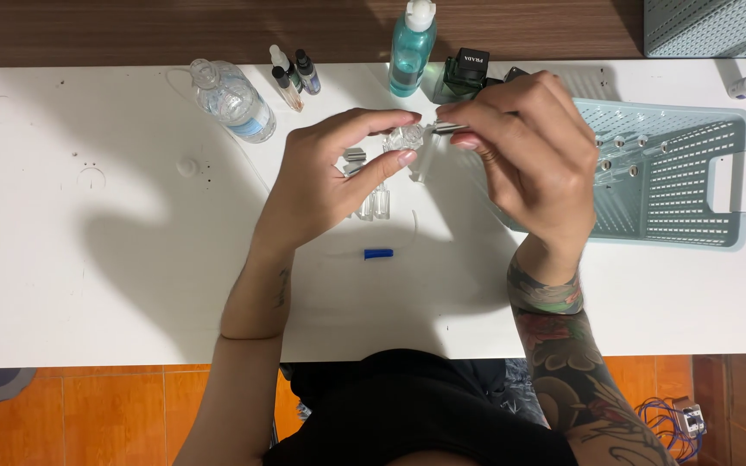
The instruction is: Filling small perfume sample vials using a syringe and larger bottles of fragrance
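Note:
My left hand (330, 177) pinches a small clear glass bottle (406, 138) between thumb and forefinger above the white table (88, 259). My right hand (533, 151) holds a thin metal tool (449, 129), its tip at the bottle's mouth. Two small clear vials (375, 204) and small silver caps (354, 158) lie under my left hand. A blue cap (378, 254) lies nearer to me on the table.
A teal plastic basket (692, 173) with small vials stands at the right. At the back are a clear plastic bottle (233, 99) lying down, three small dropper bottles (293, 76), a blue liquid bottle (412, 47) and a dark green box (466, 71).

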